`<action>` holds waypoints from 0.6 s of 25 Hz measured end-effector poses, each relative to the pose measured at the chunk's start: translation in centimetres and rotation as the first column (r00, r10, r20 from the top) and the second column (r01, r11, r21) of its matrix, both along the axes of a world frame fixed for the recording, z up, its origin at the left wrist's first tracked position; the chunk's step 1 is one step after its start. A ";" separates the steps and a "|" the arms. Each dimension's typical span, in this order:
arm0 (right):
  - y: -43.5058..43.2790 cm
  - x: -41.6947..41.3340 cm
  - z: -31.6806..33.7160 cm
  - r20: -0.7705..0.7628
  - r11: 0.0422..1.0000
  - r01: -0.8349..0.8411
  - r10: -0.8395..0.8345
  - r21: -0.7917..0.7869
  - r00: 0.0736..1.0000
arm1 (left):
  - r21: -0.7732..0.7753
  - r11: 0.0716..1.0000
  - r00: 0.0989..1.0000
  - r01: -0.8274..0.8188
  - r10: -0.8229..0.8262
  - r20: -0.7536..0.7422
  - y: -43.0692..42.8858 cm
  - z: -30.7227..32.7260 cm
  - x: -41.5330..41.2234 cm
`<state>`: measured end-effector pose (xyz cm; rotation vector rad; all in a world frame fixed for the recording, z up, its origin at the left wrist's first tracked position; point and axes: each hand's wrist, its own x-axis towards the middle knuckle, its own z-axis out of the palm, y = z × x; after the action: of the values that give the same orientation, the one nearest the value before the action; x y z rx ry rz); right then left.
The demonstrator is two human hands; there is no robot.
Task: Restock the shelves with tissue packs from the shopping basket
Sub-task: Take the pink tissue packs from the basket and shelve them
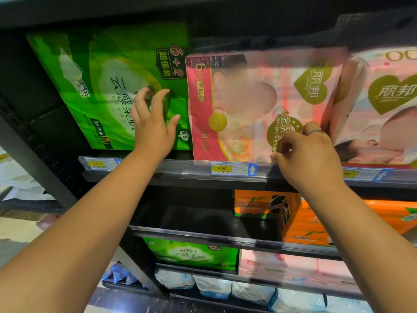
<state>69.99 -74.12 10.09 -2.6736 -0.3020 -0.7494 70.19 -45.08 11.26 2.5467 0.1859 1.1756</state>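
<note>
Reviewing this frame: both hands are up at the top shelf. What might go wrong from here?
1. The green pack looks tilted, and the left hand only touches it with spread fingers; released, it may tip forward.
2. The pink pack sits right at the front rail, where the right hand pinches its lower edge; a pull could slide it off.
3. It seems pressed against the next pack; forcing it may crumple both.
</note>
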 end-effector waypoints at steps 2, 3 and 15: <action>0.1 0.1 -0.1 0.003 1.000 0.023 -0.023 -0.019 1.000 | 0.199 0.978 0.989 -0.066 0.090 -0.114 0.7 -0.3 0.6; 0.3 0.1 -0.1 0.019 0.999 0.028 -0.027 -0.030 0.999 | 0.264 0.962 0.981 -0.067 0.111 -0.157 0.9 -0.4 0.9; 12.4 -0.2 0.5 0.315 0.867 -0.360 0.468 -0.344 0.826 | 0.444 0.888 0.945 -0.123 0.242 -0.221 2.9 0.1 3.2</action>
<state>69.82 -61.75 10.59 -2.5226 -1.1337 -1.1534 73.41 -42.17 11.41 3.1396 0.2669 1.0122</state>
